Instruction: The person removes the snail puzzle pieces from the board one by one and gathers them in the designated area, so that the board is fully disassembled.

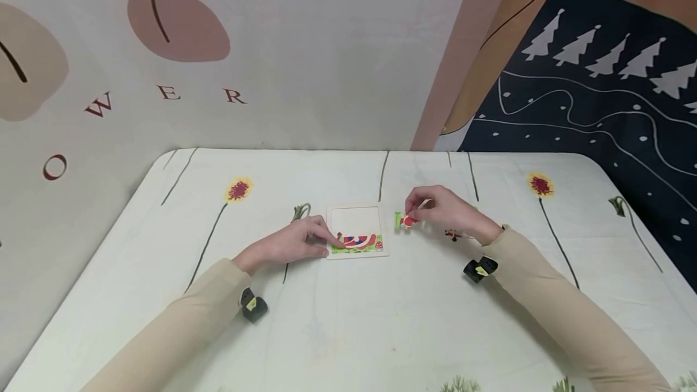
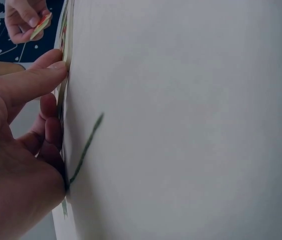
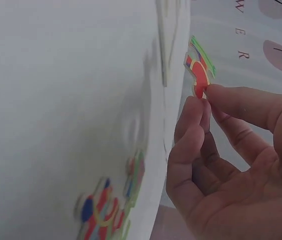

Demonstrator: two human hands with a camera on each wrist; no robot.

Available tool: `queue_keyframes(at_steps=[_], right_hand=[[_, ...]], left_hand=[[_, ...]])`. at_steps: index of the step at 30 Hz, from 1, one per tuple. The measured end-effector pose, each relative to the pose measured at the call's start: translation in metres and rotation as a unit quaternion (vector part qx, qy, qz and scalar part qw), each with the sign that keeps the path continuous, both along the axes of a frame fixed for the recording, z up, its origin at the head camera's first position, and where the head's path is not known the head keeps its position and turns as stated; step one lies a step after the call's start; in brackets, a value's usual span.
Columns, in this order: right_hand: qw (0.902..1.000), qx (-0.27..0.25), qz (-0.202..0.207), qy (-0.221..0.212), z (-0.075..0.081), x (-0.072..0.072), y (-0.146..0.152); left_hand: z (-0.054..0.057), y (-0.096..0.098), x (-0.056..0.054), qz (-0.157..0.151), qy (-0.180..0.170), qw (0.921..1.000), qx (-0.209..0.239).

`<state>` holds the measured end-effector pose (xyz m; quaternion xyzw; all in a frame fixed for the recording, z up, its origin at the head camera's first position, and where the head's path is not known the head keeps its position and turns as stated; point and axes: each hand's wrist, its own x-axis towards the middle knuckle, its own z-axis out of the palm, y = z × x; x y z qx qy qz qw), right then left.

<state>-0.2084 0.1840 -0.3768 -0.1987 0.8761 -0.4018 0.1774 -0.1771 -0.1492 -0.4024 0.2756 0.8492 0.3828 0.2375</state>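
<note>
A white puzzle tray [image 1: 356,207] lies on the table, with colourful pieces [image 1: 362,243] along its near side. My left hand [image 1: 299,238] rests at the tray's near left corner, its index finger stretched over the pieces and its thumb at the edge. In the left wrist view, the thumb [image 2: 36,82] touches the tray's side. To the right of the tray, my right hand [image 1: 443,207] pinches a red and green puzzle piece [image 3: 199,72] between thumb and fingers, raised above the table.
Loose puzzle pieces [image 1: 452,235] lie under the right wrist, partly hidden by it; the right wrist view shows such pieces [image 3: 101,212] more closely. The white tablecloth [image 1: 348,325] has printed flowers. A printed cloth wall [image 1: 327,77] stands behind the table.
</note>
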Motion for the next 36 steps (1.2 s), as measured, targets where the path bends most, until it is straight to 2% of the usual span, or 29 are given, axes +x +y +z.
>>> queue_keyframes(at_steps=[15,22,36], right_hand=[[0.9996,0.026,0.002,-0.014,-0.007,0.007,0.019],[0.9994,0.021,-0.009,-0.025,-0.003,0.01,0.03],[0.9973,0.057,-0.032,-0.034,0.003,0.012,0.041]], left_hand=[[0.002,0.001,-0.001,-0.005,0.005,1.0,-0.001],[0.001,0.001,-0.001,-0.004,0.005,1.0,-0.004],[0.002,0.001,-0.001,-0.003,0.003,1.0,-0.003]])
